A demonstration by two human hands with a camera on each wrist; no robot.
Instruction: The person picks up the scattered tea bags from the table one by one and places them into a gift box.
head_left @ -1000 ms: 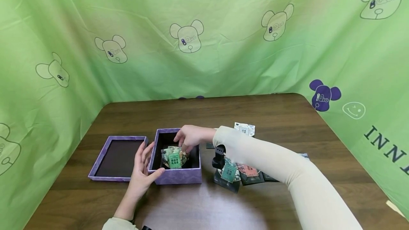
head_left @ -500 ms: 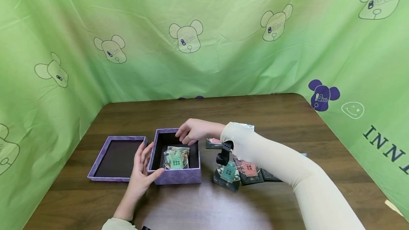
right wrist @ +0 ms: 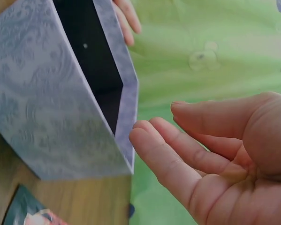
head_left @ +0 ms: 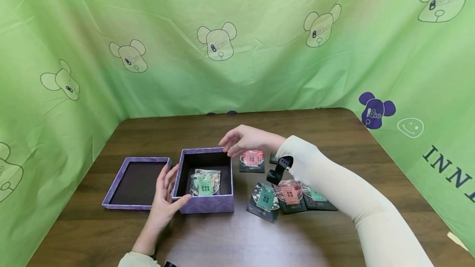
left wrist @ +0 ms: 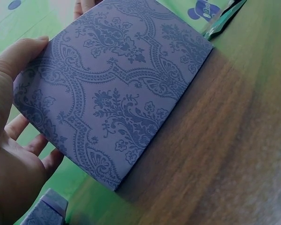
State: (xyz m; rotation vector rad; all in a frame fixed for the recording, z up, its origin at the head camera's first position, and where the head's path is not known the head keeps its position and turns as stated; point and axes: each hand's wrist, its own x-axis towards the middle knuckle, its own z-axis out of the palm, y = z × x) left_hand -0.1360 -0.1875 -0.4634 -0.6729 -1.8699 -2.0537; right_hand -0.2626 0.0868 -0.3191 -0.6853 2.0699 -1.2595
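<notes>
Grips the purple box [head_left: 208,204] at its near left corner with the left hand [head_left: 163,203], thumb along the near wall and fingers along the left wall. Hovers with the right hand [head_left: 241,140] at the far right corner, fingers loosely bent, thumb apart from them; hard to tell whether touching the rim. Wears a black strap [head_left: 280,170] at the right wrist, by the end of a cream sleeve [head_left: 334,184]. Inside the box, black-lined and open-topped: a small overlapping pile of packets [head_left: 205,182], green label uppermost, towards the near wall. Just right of the box: a pink packet [head_left: 251,160], and a dark packet [head_left: 273,159] mostly hidden behind the right arm. Nearer, close together side by side: a teal-labelled packet [head_left: 265,200], a red-labelled packet [head_left: 290,195] and a green-labelled packet [head_left: 316,201], the last partly covered by the sleeve. Left of the box: a purple-rimmed lid [head_left: 137,184], hollow side up. Beneath everything: a brown wooden table [head_left: 259,242]. Around the far edge: a green sheet [head_left: 259,81] printed with bear heads
</notes>
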